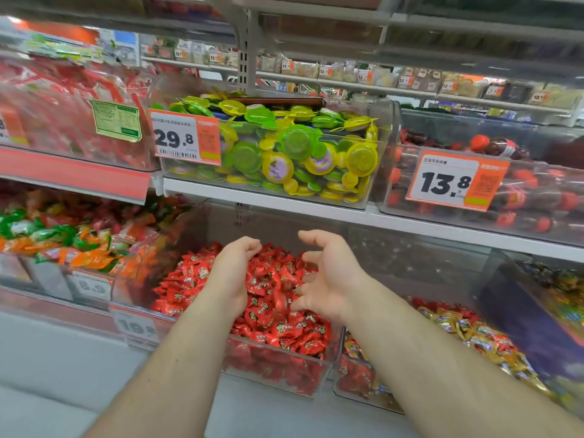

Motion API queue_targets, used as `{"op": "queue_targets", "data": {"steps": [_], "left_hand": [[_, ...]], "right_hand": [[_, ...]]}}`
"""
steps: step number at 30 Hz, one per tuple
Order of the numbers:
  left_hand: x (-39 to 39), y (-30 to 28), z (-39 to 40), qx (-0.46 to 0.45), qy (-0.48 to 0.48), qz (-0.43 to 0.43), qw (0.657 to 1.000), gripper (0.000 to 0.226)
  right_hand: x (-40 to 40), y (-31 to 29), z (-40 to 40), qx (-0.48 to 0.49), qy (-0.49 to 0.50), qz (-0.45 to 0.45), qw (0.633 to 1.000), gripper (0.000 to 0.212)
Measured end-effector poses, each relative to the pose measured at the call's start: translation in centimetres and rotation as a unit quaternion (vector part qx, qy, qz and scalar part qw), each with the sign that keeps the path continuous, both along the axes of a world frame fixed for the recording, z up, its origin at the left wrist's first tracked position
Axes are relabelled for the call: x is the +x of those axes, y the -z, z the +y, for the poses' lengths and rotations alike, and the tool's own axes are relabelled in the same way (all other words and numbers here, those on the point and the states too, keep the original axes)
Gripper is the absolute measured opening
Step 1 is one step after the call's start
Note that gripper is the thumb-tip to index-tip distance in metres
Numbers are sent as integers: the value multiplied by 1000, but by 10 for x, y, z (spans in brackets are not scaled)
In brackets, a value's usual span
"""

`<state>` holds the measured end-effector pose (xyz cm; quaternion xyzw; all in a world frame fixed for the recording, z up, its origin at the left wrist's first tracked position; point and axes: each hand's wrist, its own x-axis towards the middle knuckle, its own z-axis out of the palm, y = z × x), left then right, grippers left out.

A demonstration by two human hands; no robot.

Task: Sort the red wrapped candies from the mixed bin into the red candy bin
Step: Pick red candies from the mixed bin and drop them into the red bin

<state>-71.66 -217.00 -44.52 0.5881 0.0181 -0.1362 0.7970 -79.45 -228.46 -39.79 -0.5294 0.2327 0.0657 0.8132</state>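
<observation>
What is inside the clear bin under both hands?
The bin holds a heap of red wrapped candies. The left hand and right hand hover over it and cover part of the heap; anything beneath cannot be seen.

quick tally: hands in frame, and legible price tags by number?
Hands: 2, the left hand and the right hand, both over the red candy bin, neither holding anything
Price tag 29.8: 1
Price tag 13.8: 1
Total: 4
Two more tags on the lower bins are too blurred or cut off to read.
</observation>
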Motion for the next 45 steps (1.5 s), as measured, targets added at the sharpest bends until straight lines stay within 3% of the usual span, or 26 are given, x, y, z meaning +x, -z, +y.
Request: {"op": "queue_targets", "data": {"steps": [3, 8, 13, 17, 19, 20, 21, 24, 26, 29, 33, 36, 37, 42, 45], "left_hand": [[-4, -1, -7, 57, -14, -103, 993, 17], [-33, -17, -46, 69, 20, -226, 972, 23], [-81, -27, -97, 61, 103, -319, 940, 33], [-105, -5, -145, 108, 220, -279, 929, 33], [-107, 9, -161, 164, 246, -244, 923, 26], [-105, 15, -166, 209, 252, -240, 914, 24], [-102, 19, -168, 284, 254, -260, 887, 26], [-93, 29, -170, 500, 233, -356, 755, 45], [-91, 34, -172, 543, 230, -356, 725, 50], [-86, 37, -171, 534, 240, -303, 752, 52], [-80, 41, -170, 420, 182, -211, 864, 51], [-77, 45, -169, 344, 102, -159, 920, 48], [-75, 46, -169, 324, 84, -148, 931, 48], [-74, 47, -172, 238, 36, -138, 961, 41], [-72, 46, -174, 235, 28, -136, 962, 36]], "right_hand": [[-8, 2, -6, 3, 7, -28, 1000, 69], [-41, 4, -26, -113, 154, -125, 974, 9], [-82, 4, -68, -265, 285, -152, 908, 15], [-97, 18, -134, -367, 316, -69, 872, 13], [-99, 26, -169, -444, 277, -3, 852, 13], [-98, 29, -184, -477, 246, 38, 843, 23], [-98, 31, -197, -507, 214, 77, 832, 32], [-88, 37, -229, -578, 117, 158, 792, 40], [-77, 44, -247, -596, 66, 204, 774, 47], [-58, 54, -263, -585, 11, 254, 770, 51], [-32, 77, -279, -565, -44, 230, 791, 50], [-13, 89, -273, -589, -107, 184, 779, 39], [-6, 91, -266, -598, -129, 173, 772, 39], [26, 101, -232, -630, -240, 176, 717, 79], [33, 96, -207, -651, -300, 130, 685, 77]]}}
